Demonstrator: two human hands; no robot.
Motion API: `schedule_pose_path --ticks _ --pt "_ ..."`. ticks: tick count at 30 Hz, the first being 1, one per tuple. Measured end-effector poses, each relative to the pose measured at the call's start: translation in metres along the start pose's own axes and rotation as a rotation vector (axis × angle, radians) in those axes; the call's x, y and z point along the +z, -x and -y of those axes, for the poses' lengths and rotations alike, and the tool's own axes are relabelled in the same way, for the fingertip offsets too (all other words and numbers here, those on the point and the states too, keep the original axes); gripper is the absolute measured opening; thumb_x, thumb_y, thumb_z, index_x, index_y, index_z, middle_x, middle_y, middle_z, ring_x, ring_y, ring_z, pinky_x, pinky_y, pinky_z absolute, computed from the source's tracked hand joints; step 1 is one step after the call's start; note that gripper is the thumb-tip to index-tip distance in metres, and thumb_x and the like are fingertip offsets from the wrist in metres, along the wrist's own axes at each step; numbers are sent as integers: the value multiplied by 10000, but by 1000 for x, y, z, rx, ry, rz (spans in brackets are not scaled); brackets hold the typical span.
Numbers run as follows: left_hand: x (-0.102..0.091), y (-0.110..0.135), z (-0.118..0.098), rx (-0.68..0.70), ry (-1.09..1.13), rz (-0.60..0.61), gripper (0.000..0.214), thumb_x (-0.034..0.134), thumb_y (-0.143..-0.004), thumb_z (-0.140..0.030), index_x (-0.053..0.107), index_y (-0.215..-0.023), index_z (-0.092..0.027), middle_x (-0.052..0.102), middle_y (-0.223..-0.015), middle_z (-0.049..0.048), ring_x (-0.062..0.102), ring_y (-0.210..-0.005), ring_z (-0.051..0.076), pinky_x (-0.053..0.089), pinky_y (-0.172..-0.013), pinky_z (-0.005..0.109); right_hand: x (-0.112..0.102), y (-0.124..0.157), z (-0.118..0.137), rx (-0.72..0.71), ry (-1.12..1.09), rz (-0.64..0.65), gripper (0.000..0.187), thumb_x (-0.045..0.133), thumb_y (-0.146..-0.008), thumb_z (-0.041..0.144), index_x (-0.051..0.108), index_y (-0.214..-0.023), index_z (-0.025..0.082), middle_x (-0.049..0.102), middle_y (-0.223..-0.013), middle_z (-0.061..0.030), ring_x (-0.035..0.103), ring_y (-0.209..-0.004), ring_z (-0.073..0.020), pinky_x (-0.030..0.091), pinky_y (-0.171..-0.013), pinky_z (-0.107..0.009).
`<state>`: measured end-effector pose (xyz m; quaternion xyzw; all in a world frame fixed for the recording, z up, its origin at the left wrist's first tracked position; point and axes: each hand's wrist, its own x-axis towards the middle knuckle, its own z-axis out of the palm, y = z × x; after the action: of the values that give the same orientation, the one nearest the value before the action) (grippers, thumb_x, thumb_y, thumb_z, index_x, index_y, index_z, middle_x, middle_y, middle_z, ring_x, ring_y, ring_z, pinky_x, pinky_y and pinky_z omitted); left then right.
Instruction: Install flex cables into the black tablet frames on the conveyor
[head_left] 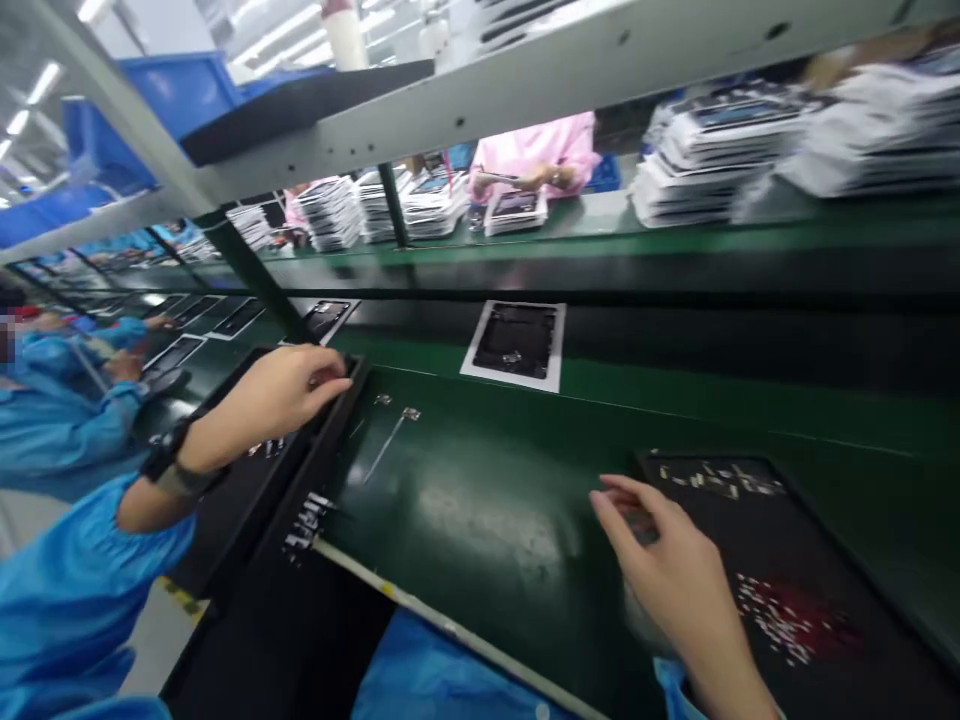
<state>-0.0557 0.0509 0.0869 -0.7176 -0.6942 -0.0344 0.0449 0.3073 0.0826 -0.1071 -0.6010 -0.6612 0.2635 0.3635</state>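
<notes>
My left hand [274,400] is over the far corner of the black tray [225,520] on the left, its fingers curled and thumb drawn in. Whatever it may hold is hidden. My right hand [667,560] hovers above the green work surface [480,500], beside the left edge of the right-hand black tray [840,560]. Its thumb and index finger are slightly apart, with nothing visible between them. Between the hands, a small metallic part with a thin strip [409,415] and another small part [383,400] lie on the surface.
A dark tablet-like panel on a white sheet [559,340] lies at the back. Small metallic pieces [720,478] and tiny white bits [776,620] sit in the right tray. Metal clips [307,522] stand near the front edge. A shelf beam [525,90] crosses above. Co-workers in blue sleeves [67,380] are at left.
</notes>
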Motion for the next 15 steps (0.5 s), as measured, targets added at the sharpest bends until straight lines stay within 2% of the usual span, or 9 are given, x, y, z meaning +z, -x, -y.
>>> schedule_pose_path --ticks 1,3,6,7,9,11,13,15 --pt "0 34 15 -155 55 -69 298 518 -834 -475 652 -849 -209 704 -827 54 650 -775 237 498 -742 356 3 5 8 -21 -54 80 383 529 -802 534 679 -953 215 708 -844 -87 640 -740 -247 508 -676 -363" --pt "12 100 41 -544 154 -302 280 546 -796 -502 614 -839 -234 696 -797 39 650 -761 249 507 -714 366 10 12 24 -61 -130 222 372 544 -809 537 686 -935 216 722 -868 -84 649 -727 -229 519 -664 -339" --pt "51 183 70 -1149 381 -658 285 608 -747 -505 513 -815 -244 629 -712 21 633 -718 248 505 -616 351 22 15 44 -103 -186 370 362 547 -822 524 696 -941 216 735 -890 -82 656 -732 -221 531 -664 -322" --pt "66 204 76 -1303 521 -705 310 650 -710 -484 492 -814 -238 589 -668 3 614 -652 227 491 -557 331 27 15 50 -118 -194 410 355 544 -824 518 698 -936 218 736 -883 -80 654 -726 -220 533 -665 -322" --pt "91 231 84 -1412 627 -794 306 627 -721 -464 465 -815 -222 538 -621 -18 553 -529 175 454 -475 292 37 17 63 -159 -198 484 343 536 -829 508 700 -924 223 733 -855 -76 646 -709 -221 534 -669 -329" --pt "107 242 90 -1416 723 -904 335 642 -723 -471 475 -845 -208 520 -597 -40 479 -448 131 393 -420 254 47 21 75 -216 -190 552 333 527 -836 500 700 -912 226 727 -826 -71 643 -701 -224 533 -678 -338" --pt "114 244 94 -1409 755 -1044 387 709 -688 -443 477 -888 -206 498 -579 -71 437 -426 106 345 -400 227 57 26 85 -273 -180 613 323 516 -847 489 698 -903 228 724 -809 -65 642 -698 -225 530 -684 -342" --pt "117 243 96 -1457 718 -1146 429 762 -645 -370 455 -900 -213 473 -570 -99 430 -431 93 337 -402 209 66 32 91 -314 -174 665 322 502 -859 478 697 -898 226 725 -794 -62 644 -693 -223 527 -684 -341"
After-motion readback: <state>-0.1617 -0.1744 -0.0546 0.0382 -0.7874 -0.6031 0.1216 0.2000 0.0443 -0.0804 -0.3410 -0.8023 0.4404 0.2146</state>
